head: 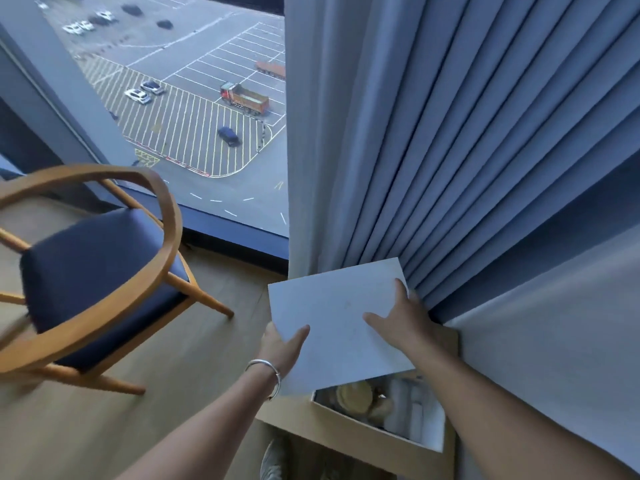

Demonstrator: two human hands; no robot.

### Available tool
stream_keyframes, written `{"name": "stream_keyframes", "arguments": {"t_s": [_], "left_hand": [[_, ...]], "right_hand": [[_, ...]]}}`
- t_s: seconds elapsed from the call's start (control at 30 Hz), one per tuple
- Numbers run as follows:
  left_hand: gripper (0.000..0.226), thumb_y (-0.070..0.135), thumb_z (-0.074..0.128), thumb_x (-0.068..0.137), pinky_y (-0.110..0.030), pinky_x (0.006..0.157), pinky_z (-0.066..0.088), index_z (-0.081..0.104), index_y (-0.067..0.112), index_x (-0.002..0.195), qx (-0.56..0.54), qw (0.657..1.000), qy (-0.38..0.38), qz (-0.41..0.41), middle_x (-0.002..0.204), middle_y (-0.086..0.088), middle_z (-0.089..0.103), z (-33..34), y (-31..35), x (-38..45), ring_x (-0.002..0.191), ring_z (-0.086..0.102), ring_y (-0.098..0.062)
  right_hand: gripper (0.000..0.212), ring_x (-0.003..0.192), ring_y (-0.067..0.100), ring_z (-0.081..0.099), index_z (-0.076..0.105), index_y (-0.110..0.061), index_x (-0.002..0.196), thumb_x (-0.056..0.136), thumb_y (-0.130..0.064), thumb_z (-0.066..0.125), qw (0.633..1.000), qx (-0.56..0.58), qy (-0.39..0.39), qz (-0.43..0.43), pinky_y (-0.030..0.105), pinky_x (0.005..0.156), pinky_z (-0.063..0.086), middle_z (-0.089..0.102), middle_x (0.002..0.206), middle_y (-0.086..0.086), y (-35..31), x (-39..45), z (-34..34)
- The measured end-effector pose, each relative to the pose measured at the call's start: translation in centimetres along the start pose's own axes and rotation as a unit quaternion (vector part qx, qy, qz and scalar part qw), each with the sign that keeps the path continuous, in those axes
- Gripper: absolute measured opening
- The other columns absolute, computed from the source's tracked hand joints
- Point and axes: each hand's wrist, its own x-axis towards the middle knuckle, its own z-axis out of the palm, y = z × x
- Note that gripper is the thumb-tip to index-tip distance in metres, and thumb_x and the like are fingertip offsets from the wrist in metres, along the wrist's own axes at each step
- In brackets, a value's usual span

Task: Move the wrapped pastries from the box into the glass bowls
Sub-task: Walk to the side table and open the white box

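A flat white box lid (332,317) is held up over the box (426,439), tilted. My left hand (282,344) grips its lower left edge, thumb on top. My right hand (398,318) grips its right side, fingers spread across the top. Under the lid's near edge the open white box shows wrapped pastries (356,396), a yellowish round one and pale wrapped ones beside it. The box rests on a small light wooden table (298,419). No glass bowl is in view.
A wooden armchair (93,271) with a dark blue seat stands to the left on the wood floor. Blue curtains (485,150) hang right behind the table. A floor-length window (194,109) looks down on a parking lot. A shoe (273,459) shows below the table.
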Motion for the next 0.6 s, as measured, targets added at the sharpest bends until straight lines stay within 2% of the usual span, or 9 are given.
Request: {"name": "stream_keyframes", "arguments": {"t_s": [0.13, 0.27, 0.43, 0.53, 0.6], "left_hand": [[0.043, 0.03, 0.07, 0.086, -0.051, 0.088, 0.054, 0.053, 0.008, 0.12, -0.068, 0.996, 0.052, -0.036, 0.114, -0.012, 0.065, -3.5, -1.5, -0.9, 0.099, 0.065, -0.031], [0.035, 0.028, 0.066, 0.088, -0.048, 0.088, 0.053, 0.059, 0.007, 0.114, -0.098, 0.989, 0.094, -0.064, 0.109, -0.012, 0.068, -6.1, -4.1, -1.6, 0.094, 0.066, -0.029], [0.036, 0.035, 0.067, 0.086, -0.042, 0.086, 0.052, 0.049, 0.015, 0.109, -0.166, 0.967, 0.156, -0.112, 0.104, 0.0, 0.062, -6.6, -7.0, -1.9, 0.095, 0.063, -0.023], [0.033, 0.029, 0.066, 0.088, -0.035, 0.076, 0.05, 0.05, 0.014, 0.112, -0.216, 0.953, 0.18, -0.111, 0.101, 0.005, 0.062, -5.8, -8.4, -1.5, 0.088, 0.061, -0.014], [0.04, 0.029, 0.066, 0.088, -0.038, 0.082, 0.05, 0.047, 0.012, 0.12, -0.242, 0.944, 0.186, -0.125, 0.11, 0.001, 0.061, -5.0, -9.3, -1.1, 0.095, 0.062, -0.016]], "right_hand": [[0.101, 0.13, 0.029, 0.038, 0.007, -0.024, 0.154, 0.079, -0.061, 0.064, 0.997, -0.041, -0.028, -0.054, 0.037, 0.094, 0.041, 0.019, 0.154, 0.008, -5.2, 0.6, 2.1], [0.094, 0.127, 0.029, 0.037, 0.016, -0.026, 0.147, 0.075, -0.063, 0.063, 0.986, -0.099, -0.054, -0.124, 0.042, 0.093, 0.046, 0.031, 0.142, 0.007, -8.8, 1.3, 4.9], [0.09, 0.128, 0.026, 0.036, 0.02, -0.029, 0.145, 0.075, -0.064, 0.063, 0.972, -0.135, -0.087, -0.172, 0.043, 0.095, 0.045, 0.032, 0.143, 0.004, -11.3, 2.6, 8.3], [0.087, 0.129, 0.026, 0.036, 0.022, -0.029, 0.143, 0.075, -0.064, 0.063, 0.962, -0.151, -0.106, -0.2, 0.044, 0.096, 0.045, 0.034, 0.142, 0.004, -12.1, 4.1, 10.0], [0.088, 0.129, 0.026, 0.036, 0.022, -0.029, 0.143, 0.075, -0.065, 0.064, 0.954, -0.171, -0.106, -0.224, 0.043, 0.095, 0.045, 0.034, 0.143, 0.004, -12.6, 5.3, 11.0]]}}
